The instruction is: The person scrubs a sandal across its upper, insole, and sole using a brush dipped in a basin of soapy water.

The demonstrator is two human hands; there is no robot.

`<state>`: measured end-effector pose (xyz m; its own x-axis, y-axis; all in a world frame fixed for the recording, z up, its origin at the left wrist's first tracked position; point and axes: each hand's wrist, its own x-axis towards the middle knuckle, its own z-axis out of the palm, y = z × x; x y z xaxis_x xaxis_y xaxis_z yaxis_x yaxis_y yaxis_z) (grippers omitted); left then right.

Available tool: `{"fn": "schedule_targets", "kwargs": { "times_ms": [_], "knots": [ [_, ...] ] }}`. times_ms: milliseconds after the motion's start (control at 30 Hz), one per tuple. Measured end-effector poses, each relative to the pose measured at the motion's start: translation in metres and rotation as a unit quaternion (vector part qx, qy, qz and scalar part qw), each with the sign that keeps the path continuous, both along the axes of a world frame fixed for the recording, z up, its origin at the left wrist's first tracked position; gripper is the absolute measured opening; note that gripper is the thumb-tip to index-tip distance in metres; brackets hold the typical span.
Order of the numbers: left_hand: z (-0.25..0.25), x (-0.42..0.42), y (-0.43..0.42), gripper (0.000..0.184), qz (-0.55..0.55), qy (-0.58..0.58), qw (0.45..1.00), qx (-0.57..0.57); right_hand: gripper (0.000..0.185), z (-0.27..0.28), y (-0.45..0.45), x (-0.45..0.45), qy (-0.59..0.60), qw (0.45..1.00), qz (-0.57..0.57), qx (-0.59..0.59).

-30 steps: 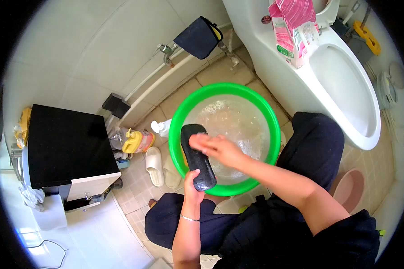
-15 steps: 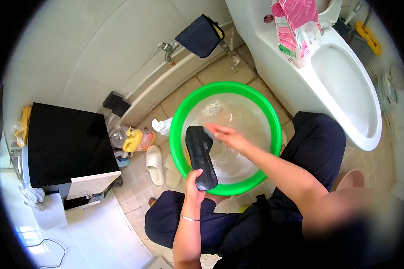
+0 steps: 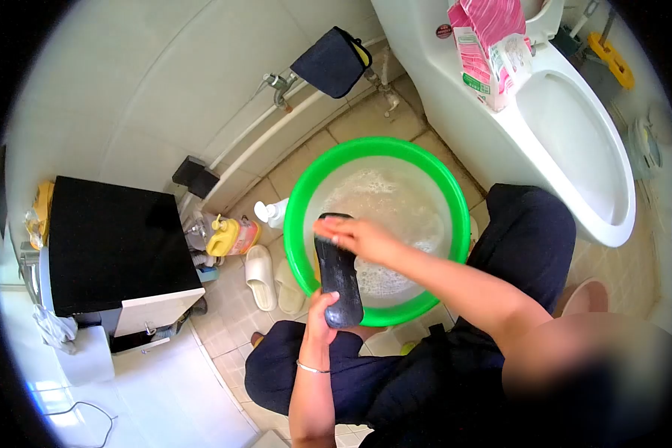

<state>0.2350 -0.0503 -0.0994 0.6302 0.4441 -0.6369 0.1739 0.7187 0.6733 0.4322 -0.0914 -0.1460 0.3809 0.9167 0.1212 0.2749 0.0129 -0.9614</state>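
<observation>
A long black slipper (image 3: 340, 280), its wet sole apparently turned up, is tilted over the near left rim of a green basin (image 3: 294, 257). My left hand (image 3: 321, 317) grips its lower end, thumb on top. My right hand (image 3: 355, 237) lies across the slipper's upper end, fingers pressed together and slightly blurred. Whether something small is under those fingers is hidden. Below, the basin holds cloudy, foamy water (image 3: 396, 216).
A white pump bottle (image 3: 272, 213) stands left of the basin, by a yellow jug (image 3: 233, 235) and pale slippers (image 3: 260, 278). A black-topped cabinet (image 3: 116, 243) is at left. On the right stands a white toilet (image 3: 575, 142) with a pink packet (image 3: 489, 45) on it.
My right hand has moved left from over the water onto the slipper's upper end. The slipper has shifted slightly down, still in my left hand.
</observation>
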Motion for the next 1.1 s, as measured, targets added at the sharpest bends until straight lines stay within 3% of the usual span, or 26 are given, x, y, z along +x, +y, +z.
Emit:
{"fn": "schedule_targets", "kwargs": {
  "times_ms": [100,133,200,233,267,300,333,367,433,500,567,600,700,733,767,833,867,900,967,1033,1067,1100],
  "knots": [
    [-0.001,-0.011,0.001,0.045,-0.033,-0.025,0.999,0.031,0.034,-0.056,0.01,0.033,-0.049,0.997,-0.066,-0.001],
    [0.004,-0.012,0.001,0.046,-0.022,-0.04,0.999,0.008,0.035,-0.115,0.009,0.042,0.05,0.997,-0.059,-0.013],
    [0.009,-0.01,0.004,0.044,0.005,-0.066,0.997,-0.03,0.035,-0.137,0.001,0.048,0.146,0.988,-0.048,-0.025],
    [0.006,-0.01,0.004,0.044,0.009,-0.067,0.997,-0.032,0.035,-0.102,-0.017,0.043,-0.053,0.971,-0.215,-0.092],
    [0.003,-0.011,0.005,0.042,0.017,-0.055,0.998,-0.033,0.035,-0.08,-0.027,0.04,-0.248,0.884,-0.366,-0.15],
    [0.002,-0.011,0.006,0.041,0.021,-0.04,0.998,-0.035,0.035,-0.088,-0.025,0.038,-0.246,0.885,-0.365,-0.152],
    [0.002,-0.008,0.005,0.037,0.039,-0.033,0.998,-0.046,0.036,-0.099,-0.021,0.037,-0.036,0.923,-0.329,-0.198],
    [0.003,-0.005,0.004,0.037,0.039,-0.033,0.998,-0.047,0.037,-0.109,-0.019,0.038,0.174,0.916,-0.277,-0.234],
    [0.003,0.003,0.003,0.044,0.045,0.005,0.999,-0.021,0.04,-0.068,-0.015,0.028,0.394,0.898,-0.134,-0.145],
    [-0.007,0.003,0.007,0.043,0.044,0.017,0.998,-0.029,0.042,-0.049,-0.011,0.009,0.351,0.935,-0.026,0.041],
    [-0.01,0.003,0.007,0.043,0.038,0.034,0.998,-0.035,0.039,0.003,-0.017,-0.006,0.163,0.985,0.042,0.04],
    [-0.009,0.004,0.005,0.043,0.035,0.035,0.998,-0.033,0.037,0.014,-0.017,-0.006,-0.013,0.995,0.095,0.024],
    [-0.014,-0.001,0.003,0.042,0.009,0.018,1.0,-0.009,0.036,-0.004,0.002,0.009,-0.033,0.998,0.015,0.044],
    [-0.015,0.0,0.003,0.042,0.012,0.007,1.0,-0.015,0.035,-0.014,0.007,0.02,-0.044,0.998,-0.029,-0.028],
    [-0.015,-0.001,0.002,0.041,0.015,-0.003,1.0,-0.021,0.035,-0.025,0.006,0.02,-0.046,0.998,-0.029,-0.026],
    [-0.014,0.002,0.006,0.043,0.022,-0.008,0.999,-0.023,0.034,-0.015,0.002,0.019,-0.005,0.998,-0.02,0.062],
    [-0.016,0.001,0.007,0.044,0.017,0.004,0.999,-0.028,0.034,0.02,-0.009,0.008,0.02,0.999,0.022,0.021],
    [-0.016,-0.003,0.005,0.045,0.012,0.021,0.999,-0.035,0.035,0.022,-0.01,0.0,-0.031,0.992,0.114,0.046],
    [-0.014,-0.005,-0.002,0.047,0.032,0.024,0.998,-0.043,0.038,0.001,-0.003,-0.001,0.024,0.998,0.057,0.014],
    [-0.01,-0.006,-0.006,0.048,-0.016,-0.039,0.999,0.029,0.035,-0.037,0.01,0.017,-0.018,0.998,-0.027,0.057],
    [-0.01,-0.011,-0.005,0.05,-0.012,-0.036,0.999,0.033,0.035,-0.049,0.006,0.032,0.049,0.997,-0.052,-0.012],
    [-0.005,-0.012,-0.004,0.05,-0.012,-0.036,0.999,0.033,0.035,-0.06,0.002,0.044,0.037,0.996,-0.045,-0.072]
  ]
}}
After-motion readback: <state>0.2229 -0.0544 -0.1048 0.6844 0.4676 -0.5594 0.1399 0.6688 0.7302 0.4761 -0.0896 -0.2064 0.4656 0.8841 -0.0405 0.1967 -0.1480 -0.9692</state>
